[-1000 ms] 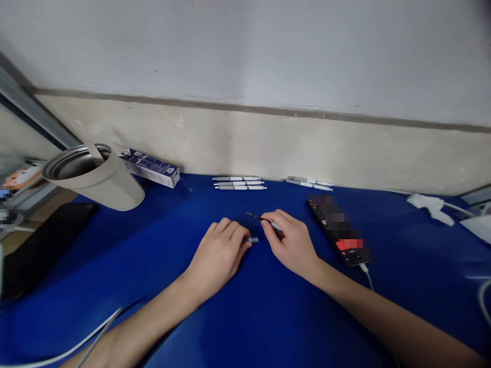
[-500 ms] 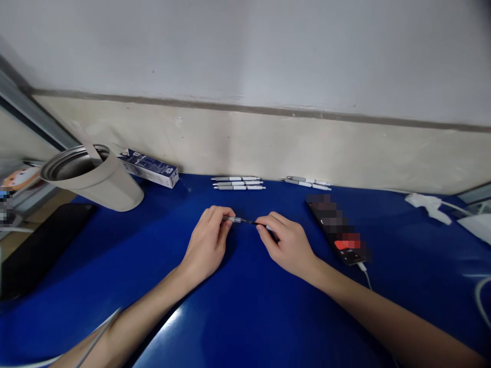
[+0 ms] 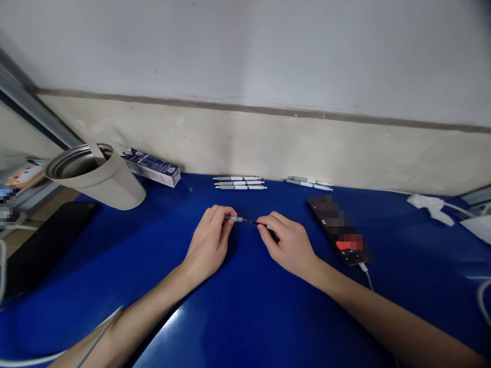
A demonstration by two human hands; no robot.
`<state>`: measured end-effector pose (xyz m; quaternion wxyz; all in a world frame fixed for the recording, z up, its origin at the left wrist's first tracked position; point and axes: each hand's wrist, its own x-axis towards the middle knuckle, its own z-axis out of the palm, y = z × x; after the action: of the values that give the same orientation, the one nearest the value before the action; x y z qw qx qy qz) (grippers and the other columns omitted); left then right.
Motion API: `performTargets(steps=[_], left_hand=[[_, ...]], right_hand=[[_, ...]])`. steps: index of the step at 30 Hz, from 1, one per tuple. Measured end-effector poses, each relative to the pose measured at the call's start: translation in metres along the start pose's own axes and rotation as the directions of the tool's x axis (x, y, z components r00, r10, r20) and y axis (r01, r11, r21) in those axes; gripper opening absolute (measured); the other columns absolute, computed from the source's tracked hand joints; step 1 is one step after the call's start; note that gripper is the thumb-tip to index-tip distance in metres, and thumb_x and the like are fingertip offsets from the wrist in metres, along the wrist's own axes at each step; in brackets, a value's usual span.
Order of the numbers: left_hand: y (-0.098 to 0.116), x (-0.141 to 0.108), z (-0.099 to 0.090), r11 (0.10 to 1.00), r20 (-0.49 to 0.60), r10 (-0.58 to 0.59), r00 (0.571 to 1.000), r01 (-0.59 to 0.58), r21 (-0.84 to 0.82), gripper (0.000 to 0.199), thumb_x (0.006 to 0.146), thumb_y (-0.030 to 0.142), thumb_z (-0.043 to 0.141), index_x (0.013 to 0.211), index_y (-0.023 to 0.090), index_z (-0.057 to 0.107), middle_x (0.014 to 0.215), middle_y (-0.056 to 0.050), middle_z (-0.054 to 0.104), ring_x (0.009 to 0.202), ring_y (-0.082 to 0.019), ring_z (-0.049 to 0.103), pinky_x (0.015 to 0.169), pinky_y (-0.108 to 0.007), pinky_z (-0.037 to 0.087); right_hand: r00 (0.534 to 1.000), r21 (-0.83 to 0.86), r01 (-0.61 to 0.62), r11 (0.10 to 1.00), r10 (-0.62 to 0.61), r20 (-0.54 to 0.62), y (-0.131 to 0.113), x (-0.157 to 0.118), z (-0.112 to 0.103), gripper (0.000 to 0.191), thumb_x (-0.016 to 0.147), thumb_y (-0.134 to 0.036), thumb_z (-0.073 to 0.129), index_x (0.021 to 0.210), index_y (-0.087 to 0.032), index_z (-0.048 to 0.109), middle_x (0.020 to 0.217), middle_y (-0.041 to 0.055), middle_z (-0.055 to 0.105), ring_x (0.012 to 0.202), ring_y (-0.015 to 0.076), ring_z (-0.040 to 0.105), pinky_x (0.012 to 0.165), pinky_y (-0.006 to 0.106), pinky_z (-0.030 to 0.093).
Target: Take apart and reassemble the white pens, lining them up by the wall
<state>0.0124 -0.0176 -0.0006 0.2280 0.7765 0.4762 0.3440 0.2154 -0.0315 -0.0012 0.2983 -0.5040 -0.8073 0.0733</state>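
Left hand [image 3: 208,241] pinches a grey pen barrel [image 3: 233,219]; right hand [image 3: 287,241] grips a thin black refill [image 3: 253,222]; tilted beige tumbler [image 3: 117,186] holds a pale flat stick [image 3: 89,138]

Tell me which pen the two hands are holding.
The thin silver-and-black pen, pinched between the left hand and right hand; the grey-and-white pens lie apart on the blue table.

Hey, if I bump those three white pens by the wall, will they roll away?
Probably, yes. The three white pens look round-barrelled and lie loose on the glossy blue tabletop, so a bump could likely set them rolling. They also look slim and light, so they'd likely move easily, though stay stiff rather than bend.
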Motion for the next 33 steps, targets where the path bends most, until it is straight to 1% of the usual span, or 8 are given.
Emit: performTargets(steps=[6, 9, 12, 14, 18, 23, 28, 33], left_hand=[[0.0027, -0.0012, 0.0003, 0.995, 0.025, 0.068, 0.997, -0.069, 0.065, 0.015, 0.097, 0.019, 0.038, 0.105, 0.019, 0.051, 0.103, -0.006, 0.056, 0.096, -0.019, 0.05, 0.085, -0.034, 0.041], [0.0042, -0.0024, 0.0007, 0.989, 0.056, 0.097, 0.994, -0.102, 0.109, 0.016, 0.097, 0.02, 0.039, 0.106, 0.019, 0.053, 0.104, -0.006, 0.057, 0.095, -0.02, 0.049, 0.084, -0.035, 0.041], [0.0057, -0.003, 0.0006, 0.982, 0.077, 0.111, 0.991, -0.122, 0.147, 0.016, 0.097, 0.02, 0.041, 0.104, 0.02, 0.055, 0.101, -0.005, 0.06, 0.092, -0.02, 0.05, 0.083, -0.035, 0.04], [0.0065, -0.0031, 0.0004, 0.98, 0.084, 0.12, 0.989, -0.131, 0.152, 0.016, 0.097, 0.022, 0.042, 0.103, 0.02, 0.057, 0.098, -0.005, 0.061, 0.089, -0.02, 0.05, 0.082, -0.036, 0.039], [0.0075, -0.0028, 0.0, 0.979, 0.098, 0.13, 0.987, -0.143, 0.145, 0.018, 0.097, 0.026, 0.044, 0.102, 0.02, 0.06, 0.094, -0.004, 0.064, 0.087, -0.02, 0.05, 0.077, -0.034, 0.039], [0.0064, -0.0025, 0.0, 0.978, 0.123, 0.145, 0.982, -0.161, 0.131, 0.02, 0.097, 0.027, 0.043, 0.099, 0.02, 0.062, 0.089, -0.003, 0.067, 0.083, -0.018, 0.051, 0.073, -0.034, 0.037], [0.0057, -0.0025, 0.0006, 0.977, 0.189, 0.137, 0.972, -0.164, 0.133, 0.025, 0.098, 0.029, 0.04, 0.095, 0.019, 0.062, 0.075, -0.002, 0.062, 0.073, -0.017, 0.05, 0.069, -0.033, 0.037], [0.0068, -0.0027, -0.0006, 0.976, 0.147, 0.194, 0.97, -0.206, 0.072, 0.015, 0.096, 0.025, 0.046, 0.097, 0.02, 0.06, 0.09, -0.002, 0.065, 0.082, -0.017, 0.051, 0.075, -0.033, 0.039]], right_hand=[[0.998, -0.032, 0.057, 0.998, -0.056, 0.043, 0.0, -0.0018, 0.0017, 0.022, 0.095, -0.021, 0.043, 0.103, -0.02, 0.063, 0.085, 0.0044, 0.062, 0.075, 0.0146, 0.057, 0.069, 0.027, 0.044], [0.991, -0.014, 0.119, 0.993, -0.118, 0.058, 0.0005, -0.0026, 0.0032, 0.021, 0.094, -0.019, 0.043, 0.106, -0.018, 0.061, 0.091, 0.0057, 0.063, 0.082, 0.0165, 0.057, 0.076, 0.031, 0.046], [0.988, 0.025, 0.151, 0.988, -0.152, 0.038, 0.0009, -0.0024, 0.004, 0.023, 0.093, -0.017, 0.045, 0.112, -0.017, 0.058, 0.097, 0.0071, 0.064, 0.088, 0.0185, 0.057, 0.08, 0.035, 0.048], [0.986, 0.045, 0.165, 0.985, -0.166, 0.026, 0.0009, -0.002, 0.0036, 0.025, 0.092, -0.016, 0.045, 0.115, -0.018, 0.056, 0.1, 0.0075, 0.065, 0.088, 0.0193, 0.057, 0.081, 0.036, 0.049], [0.976, 0.033, 0.202, 0.979, -0.204, 0.075, 0.0002, -0.0013, 0.0017, 0.024, 0.094, -0.016, 0.043, 0.114, -0.02, 0.056, 0.103, 0.0058, 0.067, 0.084, 0.018, 0.056, 0.076, 0.034, 0.049], [0.977, -0.014, 0.198, 0.98, -0.196, 0.081, 0.001, -0.0028, 0.0024, 0.022, 0.096, -0.02, 0.042, 0.111, -0.021, 0.058, 0.098, 0.0054, 0.069, 0.079, 0.0167, 0.057, 0.07, 0.031, 0.049], [0.976, -0.004, 0.199, 0.98, -0.198, 0.096, 0.0024, -0.0041, 0.0042, 0.021, 0.096, -0.02, 0.041, 0.109, -0.02, 0.058, 0.095, 0.0055, 0.068, 0.08, 0.0171, 0.056, 0.07, 0.031, 0.049], [0.979, 0.117, 0.166, 0.979, -0.177, 0.098, 0.0035, -0.003, 0.0047, 0.021, 0.095, -0.017, 0.043, 0.113, -0.021, 0.053, 0.102, 0.0051, 0.067, 0.087, 0.0175, 0.059, 0.077, 0.033, 0.051]])
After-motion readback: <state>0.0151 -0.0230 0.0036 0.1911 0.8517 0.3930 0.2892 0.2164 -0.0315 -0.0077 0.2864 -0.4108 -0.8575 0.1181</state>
